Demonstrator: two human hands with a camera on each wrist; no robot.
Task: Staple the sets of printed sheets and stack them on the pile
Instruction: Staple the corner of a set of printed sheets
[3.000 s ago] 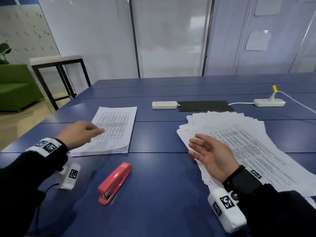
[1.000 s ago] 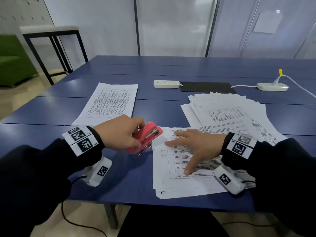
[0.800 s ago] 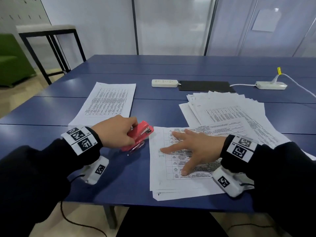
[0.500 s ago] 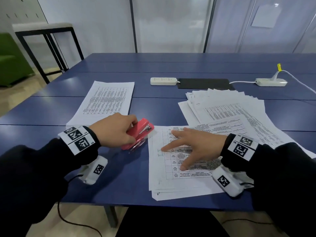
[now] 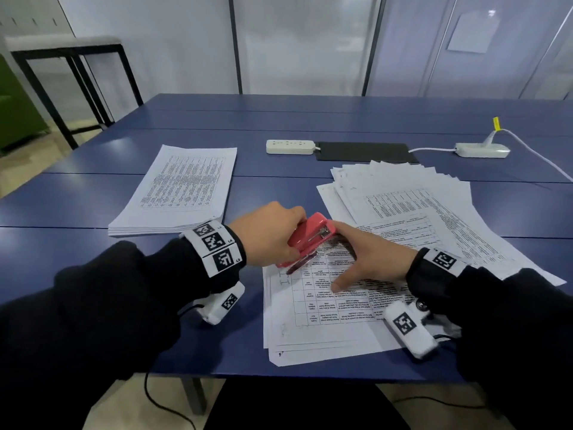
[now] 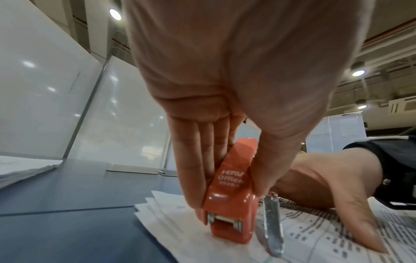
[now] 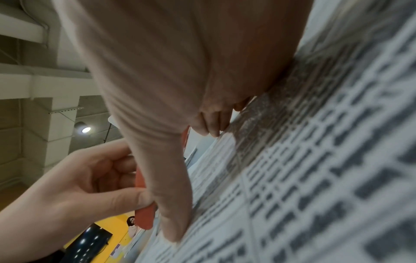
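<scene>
My left hand (image 5: 291, 240) grips the red stapler (image 5: 308, 238) from above. The stapler is tilted, its nose raised, its low end over the far left corner of a set of printed sheets (image 5: 325, 318) at the table's near edge. In the left wrist view, fingers and thumb pinch the stapler (image 6: 229, 195) by its sides above the paper corner (image 6: 171, 229). My right hand (image 5: 350, 259) lies flat on the set with fingers spread, index tip beside the stapler's nose. In the right wrist view, the fingers (image 7: 171, 204) press on the print. The neat pile (image 5: 186, 187) lies far left.
A fanned heap of loose printed sheets (image 5: 418, 200) lies right of the set. Two white power strips (image 5: 290, 146) (image 5: 482, 149) and a black mat (image 5: 362, 152) sit further back on the blue table (image 5: 93, 265). A black stool stands beyond the table's left corner.
My left hand has carried the stapler rightward from beside the set onto its far left corner, nose tipped up. My right hand keeps pressing the sheets, its index finger now beside the stapler.
</scene>
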